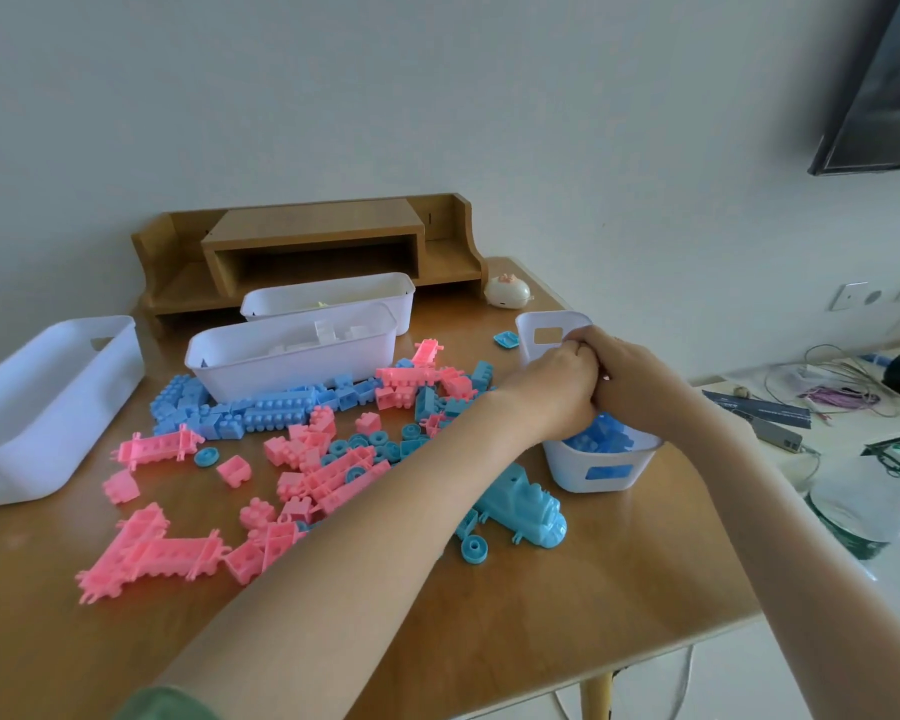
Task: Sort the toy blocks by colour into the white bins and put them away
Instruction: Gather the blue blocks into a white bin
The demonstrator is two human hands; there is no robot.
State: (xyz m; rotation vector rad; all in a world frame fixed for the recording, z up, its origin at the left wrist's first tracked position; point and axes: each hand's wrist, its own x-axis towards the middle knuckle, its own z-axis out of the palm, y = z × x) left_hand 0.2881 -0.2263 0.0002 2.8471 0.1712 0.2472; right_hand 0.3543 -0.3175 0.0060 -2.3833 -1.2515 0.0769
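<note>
Glossy plastic blocks (276, 413), wooden table (567, 589)

1. The left hand (557, 387) and right hand (637, 389) are pressing together, fingers curling, over the small white bin (604, 470) at the table's (541, 615) 3 o'clock. Whether they are holding anything is not showing.
2. Blue blocks (601, 434) are filling that bin.
3. A blue toy train (528, 504) is lying just beside it, at its 7 o'clock.
4. Pink blocks (146, 553) are sprawling toward 8 o'clock, loose blue blocks (271, 410) toward 11.
5. A long white bin (48, 407) is sitting at 9 o'clock.
</note>
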